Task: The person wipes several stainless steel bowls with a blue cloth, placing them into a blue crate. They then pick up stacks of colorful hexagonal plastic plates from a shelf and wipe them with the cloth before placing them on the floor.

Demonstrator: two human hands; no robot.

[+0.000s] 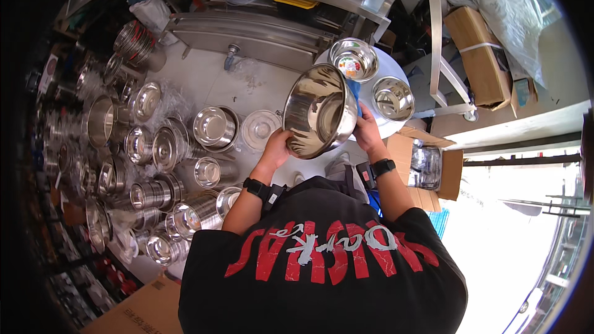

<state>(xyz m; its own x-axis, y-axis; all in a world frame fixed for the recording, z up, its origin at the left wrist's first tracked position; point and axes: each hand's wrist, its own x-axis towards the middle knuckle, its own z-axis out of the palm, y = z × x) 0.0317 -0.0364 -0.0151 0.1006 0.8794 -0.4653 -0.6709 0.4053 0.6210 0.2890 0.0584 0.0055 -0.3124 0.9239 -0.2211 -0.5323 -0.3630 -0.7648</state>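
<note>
A large stainless steel basin (320, 111) is held up in front of me, tilted so its shiny inside shows. My left hand (278, 149) grips its lower left rim. At the right side, my right hand (367, 129) holds a blue cloth (355, 93) against the outer wall; most of those fingers are hidden behind the basin. Beyond it stands a round white table (381, 58). On this table are a steel bowl with a colourful sticker inside (353, 60) and a second, plain steel bowl (393, 99).
Stacks of steel pots and bowls (190, 218) crowd the floor to my left, some in clear plastic wrap. A lidded pot (261, 129) stands close by. An open cardboard box (449, 174) sits right, below a metal frame leg (436, 32). A steel bench (250, 39) runs along the back.
</note>
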